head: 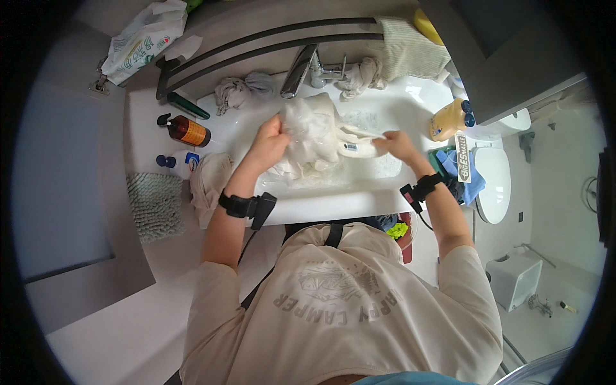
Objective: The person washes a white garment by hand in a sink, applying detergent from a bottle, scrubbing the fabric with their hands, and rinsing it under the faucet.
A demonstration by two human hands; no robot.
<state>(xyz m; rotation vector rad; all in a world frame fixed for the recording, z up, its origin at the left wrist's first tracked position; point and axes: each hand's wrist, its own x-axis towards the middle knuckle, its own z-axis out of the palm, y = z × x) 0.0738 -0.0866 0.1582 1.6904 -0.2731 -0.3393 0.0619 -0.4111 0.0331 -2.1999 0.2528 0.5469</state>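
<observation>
A wet white cloth item (315,137), perhaps a bag, hangs bunched over the washbasin (337,202). My left hand (267,147) grips its left side, where the fabric looks thin and shiny with water. My right hand (398,147) pinches the end of a white strap or band (363,149) that bears a small printed label. The strap stretches to the right of the bunched part. Below the cloth, the basin holds shallow water with foam (363,120). The cloth's lower folds reach down to the water, and its far side is hidden.
A chrome faucet (301,72) stands behind the cloth under black towel rails (269,36). Wrung cloths (209,178) lie around the rim. Left are an amber pump bottle (190,132) and a white bottle (180,163); right is a yellow bottle (447,120) near an open cabinet door (519,62).
</observation>
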